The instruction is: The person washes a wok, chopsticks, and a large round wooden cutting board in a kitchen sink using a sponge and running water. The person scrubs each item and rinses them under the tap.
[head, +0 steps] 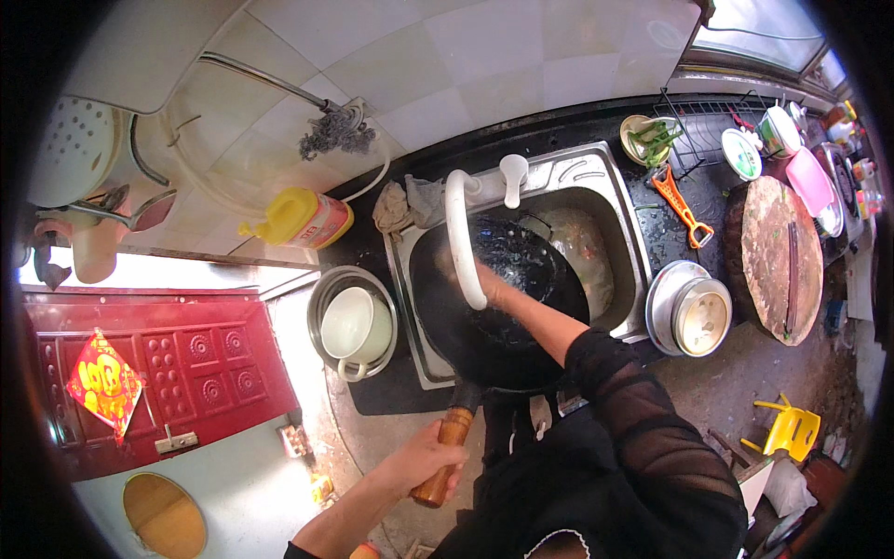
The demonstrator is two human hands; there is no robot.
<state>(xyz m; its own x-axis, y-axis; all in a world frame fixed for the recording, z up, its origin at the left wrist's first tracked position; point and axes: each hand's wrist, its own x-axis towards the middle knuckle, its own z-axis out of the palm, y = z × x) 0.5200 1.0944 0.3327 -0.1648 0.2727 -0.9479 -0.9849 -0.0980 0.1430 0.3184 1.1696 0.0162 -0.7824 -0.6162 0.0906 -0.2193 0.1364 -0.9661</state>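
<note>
My left hand [421,455] grips the wooden handle [457,421] of a black wok [520,349]. The wok rests tilted over the stainless steel sink [614,178], and its inside looks wet. My right hand [493,285] reaches into the wok, close to its left inner wall. Its fingers are blurred and partly hidden behind the white curved faucet spout [457,230], so whether they hold anything cannot be told. Beside the spout stands a white faucet lever [513,178]. Cloudy water with food bits [583,241] lies in the sink to the right of the wok.
A white enamel mug [356,325] sits in metal basins left of the sink. Stacked bowls [702,318], an orange peeler [681,202] and a round wooden chopping board [772,258] are to the right. A yellow jug [304,218] and rags [398,206] stand behind.
</note>
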